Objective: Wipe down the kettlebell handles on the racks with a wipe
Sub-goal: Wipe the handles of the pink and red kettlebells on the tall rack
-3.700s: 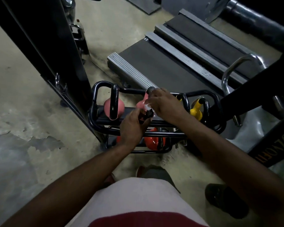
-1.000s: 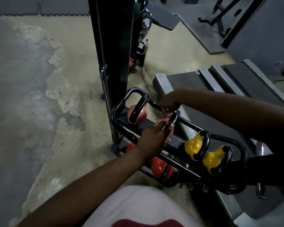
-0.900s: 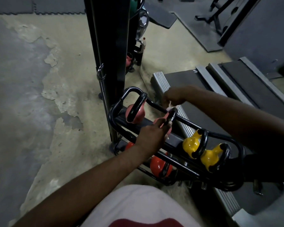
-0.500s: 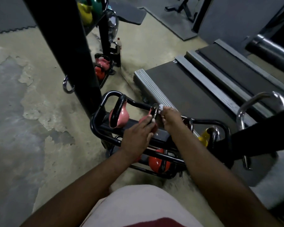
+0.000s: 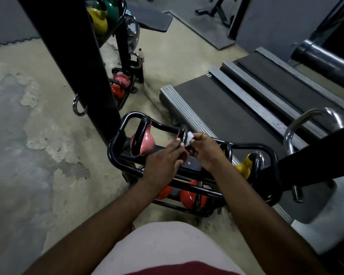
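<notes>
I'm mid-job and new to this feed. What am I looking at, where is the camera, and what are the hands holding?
There is no machine here, only a person's two bare hands. The single camera is worn on the person's head and looks forward and down. On the floor stands a low black rack. Its top level holds a pink kettlebell and a yellow kettlebell, with red kettlebells below. A treadmill lies behind it. The left hand holds the black handle of a second pink bell. The right hand pinches a white wipe against that handle.
</notes>
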`<state>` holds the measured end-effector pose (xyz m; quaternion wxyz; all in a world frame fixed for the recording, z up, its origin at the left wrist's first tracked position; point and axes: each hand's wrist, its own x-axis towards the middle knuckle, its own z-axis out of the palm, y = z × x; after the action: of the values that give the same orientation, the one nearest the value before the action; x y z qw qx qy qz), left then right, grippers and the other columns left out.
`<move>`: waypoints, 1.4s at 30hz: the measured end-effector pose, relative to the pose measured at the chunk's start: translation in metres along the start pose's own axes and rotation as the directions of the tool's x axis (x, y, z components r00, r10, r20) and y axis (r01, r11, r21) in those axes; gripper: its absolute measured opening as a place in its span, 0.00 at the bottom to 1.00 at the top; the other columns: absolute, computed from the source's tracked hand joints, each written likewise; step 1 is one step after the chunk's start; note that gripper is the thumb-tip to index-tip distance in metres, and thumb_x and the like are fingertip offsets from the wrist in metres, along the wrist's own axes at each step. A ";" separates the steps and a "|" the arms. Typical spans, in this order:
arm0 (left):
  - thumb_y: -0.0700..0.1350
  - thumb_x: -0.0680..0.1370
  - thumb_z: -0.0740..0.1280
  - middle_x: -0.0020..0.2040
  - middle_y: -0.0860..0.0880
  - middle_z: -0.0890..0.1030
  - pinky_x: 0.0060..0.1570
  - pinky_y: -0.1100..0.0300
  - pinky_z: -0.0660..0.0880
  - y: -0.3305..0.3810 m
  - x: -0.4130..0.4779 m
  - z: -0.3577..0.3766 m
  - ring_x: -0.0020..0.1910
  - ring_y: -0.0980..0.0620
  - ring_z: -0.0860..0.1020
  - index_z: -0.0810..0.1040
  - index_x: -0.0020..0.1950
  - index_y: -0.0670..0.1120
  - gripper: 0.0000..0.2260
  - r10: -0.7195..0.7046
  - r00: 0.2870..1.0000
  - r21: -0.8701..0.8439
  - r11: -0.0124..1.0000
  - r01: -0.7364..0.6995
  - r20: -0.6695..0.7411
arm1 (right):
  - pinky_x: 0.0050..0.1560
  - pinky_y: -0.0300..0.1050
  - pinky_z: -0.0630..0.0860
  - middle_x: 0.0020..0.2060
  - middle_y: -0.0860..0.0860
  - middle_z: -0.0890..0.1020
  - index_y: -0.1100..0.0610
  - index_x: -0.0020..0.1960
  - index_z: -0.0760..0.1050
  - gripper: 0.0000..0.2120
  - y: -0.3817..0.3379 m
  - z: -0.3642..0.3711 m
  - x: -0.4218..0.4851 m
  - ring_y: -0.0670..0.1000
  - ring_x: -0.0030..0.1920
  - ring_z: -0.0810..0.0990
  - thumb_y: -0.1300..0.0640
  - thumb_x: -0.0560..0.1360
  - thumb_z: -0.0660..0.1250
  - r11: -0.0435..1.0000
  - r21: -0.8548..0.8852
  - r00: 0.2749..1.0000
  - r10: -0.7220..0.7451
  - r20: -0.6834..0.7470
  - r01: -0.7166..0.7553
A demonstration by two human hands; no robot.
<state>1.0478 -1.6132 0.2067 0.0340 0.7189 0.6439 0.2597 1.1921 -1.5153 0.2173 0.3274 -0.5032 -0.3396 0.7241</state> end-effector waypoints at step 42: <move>0.43 0.77 0.67 0.67 0.51 0.78 0.41 0.62 0.76 -0.017 -0.019 0.014 0.46 0.53 0.80 0.81 0.63 0.48 0.15 0.234 0.960 -0.054 0.968 -0.245 -0.151 | 0.42 0.43 0.78 0.36 0.49 0.84 0.56 0.44 0.73 0.12 0.019 0.004 -0.005 0.49 0.40 0.81 0.71 0.78 0.61 0.988 -0.009 0.988 -0.152 0.000 0.152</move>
<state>1.0375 -1.6243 0.1822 -0.0184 0.7693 0.5431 0.3361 1.1871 -1.5307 0.2050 0.3794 -0.4774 -0.3802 0.6954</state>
